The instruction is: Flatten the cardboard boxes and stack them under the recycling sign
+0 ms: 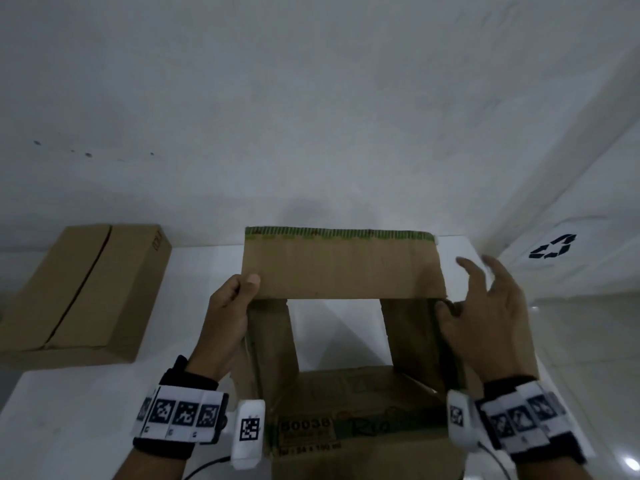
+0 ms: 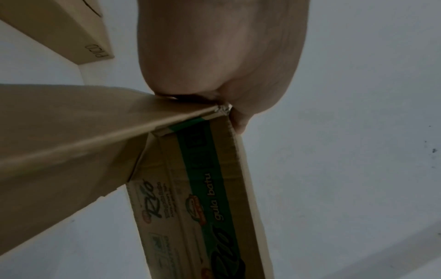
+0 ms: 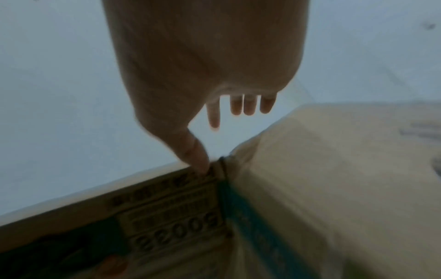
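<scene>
An opened brown box (image 1: 343, 268) with green print stands before me on the white floor, flaps raised and both ends open, so the floor shows through it. My left hand (image 1: 232, 299) pinches the far flap's left corner, thumb on top; the left wrist view shows the printed side (image 2: 205, 198) under the hand (image 2: 222, 56). At the box's right corner my right hand (image 1: 485, 306) touches the edge with its thumb while the fingers spread straight; the right wrist view shows the thumb (image 3: 195, 156) on the printed corner (image 3: 181, 217). A closed plain box (image 1: 83, 292) lies at the left.
A black recycling sign (image 1: 552, 247) is on the white wall at the right, low near the floor. White floor (image 1: 86, 410) surrounds the boxes, and the back wall (image 1: 311, 116) rises just behind them.
</scene>
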Action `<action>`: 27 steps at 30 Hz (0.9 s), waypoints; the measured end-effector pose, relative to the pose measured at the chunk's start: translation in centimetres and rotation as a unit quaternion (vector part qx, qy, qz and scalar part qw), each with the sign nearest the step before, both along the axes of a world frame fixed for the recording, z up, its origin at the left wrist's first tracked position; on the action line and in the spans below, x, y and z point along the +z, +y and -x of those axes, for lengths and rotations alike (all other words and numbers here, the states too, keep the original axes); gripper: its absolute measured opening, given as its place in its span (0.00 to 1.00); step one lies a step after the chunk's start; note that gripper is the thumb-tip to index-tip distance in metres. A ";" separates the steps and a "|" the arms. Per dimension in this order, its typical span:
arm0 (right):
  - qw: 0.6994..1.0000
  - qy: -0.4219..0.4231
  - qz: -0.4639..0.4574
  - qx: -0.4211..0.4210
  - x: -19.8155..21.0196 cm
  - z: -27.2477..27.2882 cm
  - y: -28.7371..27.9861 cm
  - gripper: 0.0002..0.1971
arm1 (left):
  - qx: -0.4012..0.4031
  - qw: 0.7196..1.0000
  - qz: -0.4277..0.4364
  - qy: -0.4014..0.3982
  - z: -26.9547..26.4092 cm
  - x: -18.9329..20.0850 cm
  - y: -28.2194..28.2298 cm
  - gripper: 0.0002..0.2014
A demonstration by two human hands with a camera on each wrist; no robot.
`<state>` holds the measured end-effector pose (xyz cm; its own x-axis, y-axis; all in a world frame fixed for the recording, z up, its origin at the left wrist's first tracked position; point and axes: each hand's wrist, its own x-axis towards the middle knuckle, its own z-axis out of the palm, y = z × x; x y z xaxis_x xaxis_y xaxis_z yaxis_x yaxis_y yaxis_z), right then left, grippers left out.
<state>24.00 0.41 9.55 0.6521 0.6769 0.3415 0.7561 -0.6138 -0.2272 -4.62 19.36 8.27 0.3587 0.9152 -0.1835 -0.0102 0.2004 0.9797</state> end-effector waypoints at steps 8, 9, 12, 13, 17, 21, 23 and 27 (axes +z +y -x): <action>0.975 -0.048 0.212 0.042 1.5 -6.4 -1.1 0.11 | -0.055 0.998 -0.015 0.002 -2.0 -0.5 -0.9 0.14; 0.976 -0.081 0.197 0.037 2.4 -6.8 -1.1 0.09 | -0.065 0.998 -0.018 0.002 -2.6 -0.5 -1.0 0.12; 0.981 -0.139 0.137 0.015 4.9 -7.8 -0.2 0.07 | -0.086 0.995 -0.048 0.020 -4.7 -0.5 -0.8 0.09; 0.981 -0.155 0.117 0.008 5.6 -8.0 0.4 0.07 | -0.088 0.993 -0.066 0.031 -5.3 -0.7 -0.5 0.10; 0.971 -0.206 0.119 0.003 6.6 -7.7 2.8 0.03 | -0.038 0.994 -0.072 0.070 -5.7 -2.3 0.8 0.11; 0.960 -0.166 0.224 0.011 4.3 -4.7 4.5 0.04 | 0.016 0.988 -0.072 0.138 -2.7 -5.8 2.0 0.06; 0.963 -0.128 0.235 0.037 1.7 -2.8 4.6 0.07 | 0.027 0.984 -0.055 0.169 -0.4 -7.9 2.2 0.05; 0.963 -0.044 0.253 0.077 -4.4 0.6 4.0 0.25 | 0.057 0.981 -0.025 0.183 4.4 -11.9 1.6 0.05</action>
